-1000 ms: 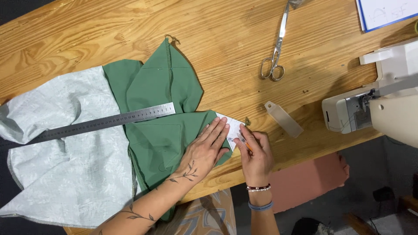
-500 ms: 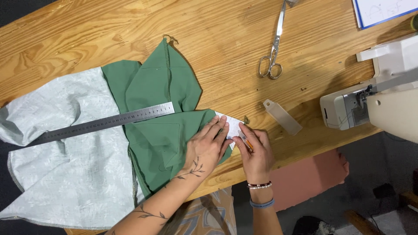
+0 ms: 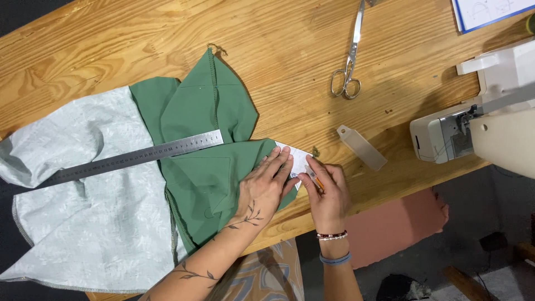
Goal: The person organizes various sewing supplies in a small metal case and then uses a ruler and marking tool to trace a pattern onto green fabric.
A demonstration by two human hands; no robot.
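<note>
A green fabric piece (image 3: 206, 145) lies on the wooden table (image 3: 111, 44), joined to a pale grey-green fabric (image 3: 83, 212) at its left. My left hand (image 3: 266, 187) presses flat on the green fabric's right corner, fingertips on a small white paper piece (image 3: 298, 159). My right hand (image 3: 329, 192) holds a thin orange pencil (image 3: 315, 179) with its tip at the paper's edge. A long steel ruler (image 3: 139, 156) lies across both fabrics.
Large metal scissors (image 3: 349, 61) lie at the back of the table. A clear plastic case (image 3: 362, 147) rests to the right of my hands. A white sewing machine (image 3: 485, 122) stands at the right edge. A blue-edged sheet (image 3: 490, 11) sits top right.
The hands stay on the paper and fabric corner; my right hand has shifted slightly along the paper's edge. The view has drifted a little.
</note>
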